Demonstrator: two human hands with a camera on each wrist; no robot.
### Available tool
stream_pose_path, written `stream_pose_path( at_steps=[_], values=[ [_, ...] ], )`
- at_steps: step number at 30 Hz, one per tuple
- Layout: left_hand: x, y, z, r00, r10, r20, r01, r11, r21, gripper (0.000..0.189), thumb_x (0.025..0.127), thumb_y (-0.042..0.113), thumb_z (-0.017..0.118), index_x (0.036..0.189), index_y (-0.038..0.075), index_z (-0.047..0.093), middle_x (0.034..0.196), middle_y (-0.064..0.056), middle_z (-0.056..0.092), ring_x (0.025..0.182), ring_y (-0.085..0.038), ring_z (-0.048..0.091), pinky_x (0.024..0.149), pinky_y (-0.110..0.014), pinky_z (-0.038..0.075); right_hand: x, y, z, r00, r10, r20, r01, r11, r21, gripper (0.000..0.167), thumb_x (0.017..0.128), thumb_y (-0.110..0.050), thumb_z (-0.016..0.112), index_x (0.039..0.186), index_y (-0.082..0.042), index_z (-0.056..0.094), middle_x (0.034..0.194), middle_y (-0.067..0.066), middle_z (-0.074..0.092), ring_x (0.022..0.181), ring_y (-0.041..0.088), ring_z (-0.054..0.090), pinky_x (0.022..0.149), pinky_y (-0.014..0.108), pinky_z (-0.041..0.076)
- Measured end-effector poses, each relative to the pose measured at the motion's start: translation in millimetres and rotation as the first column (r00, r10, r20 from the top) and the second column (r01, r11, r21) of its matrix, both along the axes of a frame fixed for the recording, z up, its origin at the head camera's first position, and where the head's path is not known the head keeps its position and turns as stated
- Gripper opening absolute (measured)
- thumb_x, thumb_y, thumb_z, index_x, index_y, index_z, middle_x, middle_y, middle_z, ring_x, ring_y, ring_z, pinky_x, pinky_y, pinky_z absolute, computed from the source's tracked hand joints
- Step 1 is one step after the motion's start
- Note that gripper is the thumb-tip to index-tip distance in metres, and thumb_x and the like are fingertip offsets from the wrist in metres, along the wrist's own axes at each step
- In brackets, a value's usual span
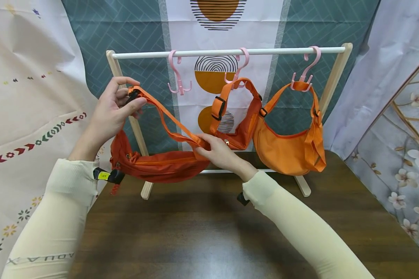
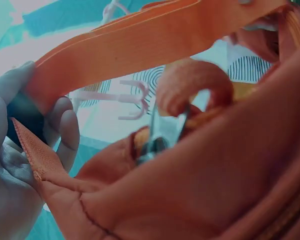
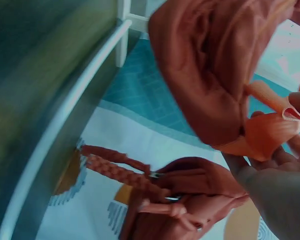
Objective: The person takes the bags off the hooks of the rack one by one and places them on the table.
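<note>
Bag, red, hangs in midair at about 8 o'clock in the head view, below two hands. Left hand at 10 o'clock: thumb and fingers clamped on the orange strap right at its black buckle. Right hand, just below centre: fingers and thumb pinched on the strap's lower end, where it meets the bag. Reads like a two-end grip so the loop stands open and the body hangs below, off the desk; my guess, not proven.

White rail spans 12 o'clock on wooden legs. Pink hook at 11 carries nothing. Second red bag, 1 to 2 o'clock, and orange bag, 3 o'clock, both hang by their straps from similar hooks, presumably so the bodies clear the desk.

Materials: straps flat woven webbing, edges stitched. Held bag soft cloth, long crescent, creased, orange zip line. Orange bag rounder, half-moon. Hooks look like smooth plastic, pronged at the bottom. Desk dark wood, glossy.
</note>
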State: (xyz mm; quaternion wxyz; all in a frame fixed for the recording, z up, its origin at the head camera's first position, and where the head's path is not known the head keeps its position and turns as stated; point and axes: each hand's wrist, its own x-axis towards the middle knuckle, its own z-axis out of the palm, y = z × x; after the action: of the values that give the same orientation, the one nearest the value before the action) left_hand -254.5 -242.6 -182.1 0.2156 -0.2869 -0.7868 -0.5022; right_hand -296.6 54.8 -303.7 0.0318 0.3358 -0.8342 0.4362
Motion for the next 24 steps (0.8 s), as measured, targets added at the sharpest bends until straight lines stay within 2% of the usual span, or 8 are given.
stream_pose_path(
  at_steps=[3,8,14,17,20,22,24],
  values=[
    [1.4,2.9,5.5,0.999,0.041,-0.004,-0.042,0.997,-0.066,0.041,0.103,0.014,0.066,0.141,0.019,0.049,0.11,-0.004,0.066,0.081,-0.016,0.067,0.071,-0.021,0.058,0.4,2,-9.4,1.0,-0.003,0.01,0.003,1.0,-0.013,0.043,0.105,-0.02,0.064,0.147,-0.013,0.056,0.12,0.004,0.066,0.097,0.02,0.061,0.088,0.036,0.05],
    [2.8,6.6,11.9,0.999,0.049,-0.003,-0.049,0.995,-0.091,0.041,0.103,0.015,0.066,0.141,0.018,0.049,0.11,-0.004,0.067,0.08,-0.017,0.067,0.069,-0.022,0.058,3.0,5,-24.5,0.999,-0.021,0.048,0.024,0.998,-0.055,0.051,0.104,-0.024,0.066,0.15,-0.014,0.049,0.121,0.006,0.065,0.1,0.021,0.063,0.092,0.04,0.052],
    [3.6,12.5,17.2,0.999,0.048,-0.004,-0.048,0.995,-0.083,0.039,0.103,0.015,0.066,0.139,0.018,0.05,0.109,-0.004,0.068,0.078,-0.017,0.067,0.067,-0.023,0.059,8.1,5,-45.2,0.982,-0.032,0.184,0.069,0.977,-0.2,0.054,0.101,-0.03,0.071,0.147,-0.013,0.047,0.126,0.008,0.061,0.109,0.023,0.059,0.096,0.041,0.049],
    [4.2,15.0,18.4,0.999,0.054,0.002,-0.053,0.995,-0.079,0.039,0.103,0.016,0.067,0.139,0.018,0.05,0.109,-0.005,0.068,0.079,-0.017,0.067,0.067,-0.023,0.059,9.7,2,-53.8,0.951,0.031,0.308,0.075,0.942,-0.328,0.051,0.103,-0.026,0.068,0.146,-0.011,0.046,0.131,0.011,0.059,0.112,0.025,0.062,0.099,0.044,0.053],
    [5.4,15.9,17.8,0.998,0.05,0.027,-0.048,0.997,-0.066,0.041,0.103,0.016,0.067,0.139,0.019,0.05,0.109,-0.006,0.067,0.08,-0.017,0.067,0.068,-0.023,0.059,11.0,0,-59.4,0.904,0.118,0.411,0.088,0.889,-0.45,0.049,0.106,-0.022,0.063,0.149,-0.008,0.044,0.134,0.015,0.057,0.113,0.027,0.064,0.097,0.053,0.056],
    [6.2,15.5,16.3,0.998,0.057,0.038,-0.054,0.997,-0.061,0.041,0.103,0.016,0.068,0.14,0.019,0.05,0.11,-0.005,0.066,0.08,-0.017,0.067,0.067,-0.024,0.06,11.8,-1,-61.7,0.88,0.164,0.446,0.094,0.86,-0.502,0.048,0.107,-0.021,0.061,0.15,-0.006,0.044,0.134,0.017,0.057,0.111,0.027,0.065,0.091,0.056,0.057],
    [6.3,14.0,13.9,0.997,0.065,0.044,-0.063,0.997,-0.054,0.041,0.103,0.016,0.068,0.14,0.019,0.05,0.109,-0.005,0.066,0.08,-0.017,0.067,0.065,-0.024,0.06,12.8,-1,-63.6,0.87,0.189,0.456,0.092,0.845,-0.526,0.046,0.108,-0.021,0.059,0.149,-0.004,0.046,0.131,0.017,0.058,0.109,0.023,0.065,0.087,0.056,0.059]
  ],
)
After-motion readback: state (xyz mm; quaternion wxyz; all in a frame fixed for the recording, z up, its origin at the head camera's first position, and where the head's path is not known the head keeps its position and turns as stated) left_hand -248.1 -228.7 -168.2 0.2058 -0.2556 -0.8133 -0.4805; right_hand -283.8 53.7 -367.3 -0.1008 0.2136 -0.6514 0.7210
